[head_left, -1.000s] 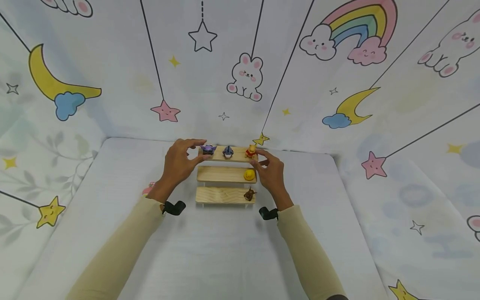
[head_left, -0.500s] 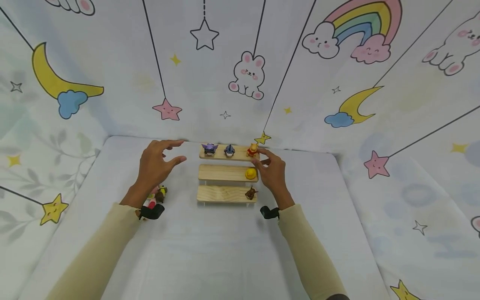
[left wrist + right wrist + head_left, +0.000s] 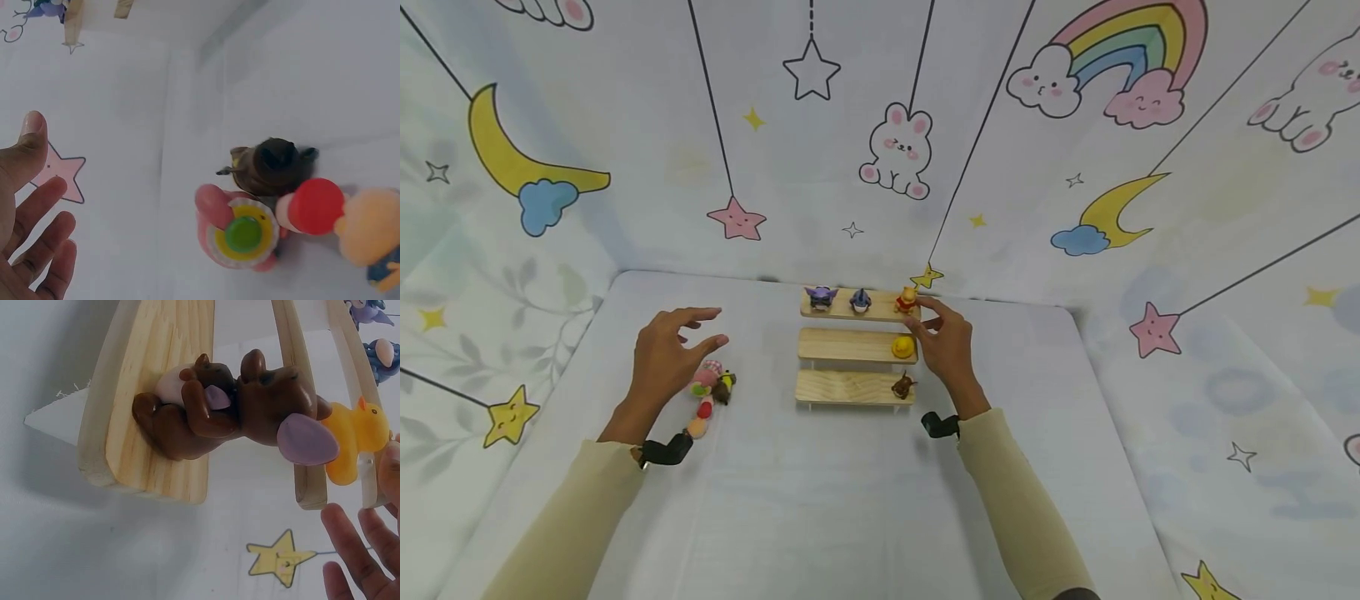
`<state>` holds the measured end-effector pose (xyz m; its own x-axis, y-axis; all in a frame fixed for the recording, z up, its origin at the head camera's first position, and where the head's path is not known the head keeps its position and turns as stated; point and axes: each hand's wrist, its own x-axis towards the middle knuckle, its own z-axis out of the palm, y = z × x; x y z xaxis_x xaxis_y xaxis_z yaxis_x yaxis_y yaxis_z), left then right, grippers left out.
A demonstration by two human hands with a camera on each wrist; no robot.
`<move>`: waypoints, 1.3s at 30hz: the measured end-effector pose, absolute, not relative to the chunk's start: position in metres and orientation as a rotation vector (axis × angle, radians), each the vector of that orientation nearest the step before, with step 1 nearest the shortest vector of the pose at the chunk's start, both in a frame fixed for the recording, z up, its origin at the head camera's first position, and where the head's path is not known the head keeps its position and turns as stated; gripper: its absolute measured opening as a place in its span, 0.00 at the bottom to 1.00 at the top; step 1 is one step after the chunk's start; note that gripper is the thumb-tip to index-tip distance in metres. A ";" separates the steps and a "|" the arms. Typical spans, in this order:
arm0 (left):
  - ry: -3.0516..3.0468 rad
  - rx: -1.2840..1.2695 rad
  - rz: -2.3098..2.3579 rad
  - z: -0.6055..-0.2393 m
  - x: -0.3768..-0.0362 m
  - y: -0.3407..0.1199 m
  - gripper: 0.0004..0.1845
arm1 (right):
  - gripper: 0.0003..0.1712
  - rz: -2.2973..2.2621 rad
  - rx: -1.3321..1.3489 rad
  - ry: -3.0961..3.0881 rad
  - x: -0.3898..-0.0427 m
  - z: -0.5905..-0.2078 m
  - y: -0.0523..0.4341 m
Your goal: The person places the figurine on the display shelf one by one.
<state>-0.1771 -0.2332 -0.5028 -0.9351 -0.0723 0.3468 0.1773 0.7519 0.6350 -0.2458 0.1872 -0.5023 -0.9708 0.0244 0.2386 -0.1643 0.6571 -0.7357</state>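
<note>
A person's two hands work over a white-covered table with a three-tier wooden step shelf (image 3: 856, 350) at its middle. The left hand (image 3: 664, 354) hovers above a small cluster of toy figures (image 3: 709, 392) lying on the table left of the shelf: a pink one with a yellow and green top (image 3: 240, 234), a dark brown one (image 3: 270, 165), a red ball-shaped one (image 3: 315, 205) and an orange one. Its fingers (image 3: 37, 219) are spread and relaxed, holding nothing.

The right hand (image 3: 946, 348) is at the shelf's right end, fingertips beside the yellow bear in red (image 3: 906, 300) on the top tier; whether they touch it cannot be told. A yellow duck (image 3: 901, 347) sits on the middle tier, a brown figure (image 3: 231, 403) on the lowest.

To pick well, it seems best to lower the left hand straight over one figure and pinch it alone, without knocking its touching neighbours.
</note>
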 end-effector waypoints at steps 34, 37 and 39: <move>-2.695 0.057 -1.018 -0.579 -0.134 -0.253 0.23 | 0.25 1.234 0.119 -2.624 -0.244 -0.501 0.186; -2.711 0.044 -1.034 -0.577 -0.135 -0.254 0.21 | 0.25 1.231 0.124 -2.623 -0.244 -0.501 0.186; -2.732 0.034 -1.047 -0.574 -0.137 -0.255 0.20 | 0.25 1.229 0.128 -2.623 -0.244 -0.502 0.186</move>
<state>-0.1366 -0.2547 -0.5741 -0.9767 -0.0981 0.1910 0.0547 0.7465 0.6631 -0.2442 0.1865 -0.5019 -0.9668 0.0231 0.2543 -0.1806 0.6421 -0.7450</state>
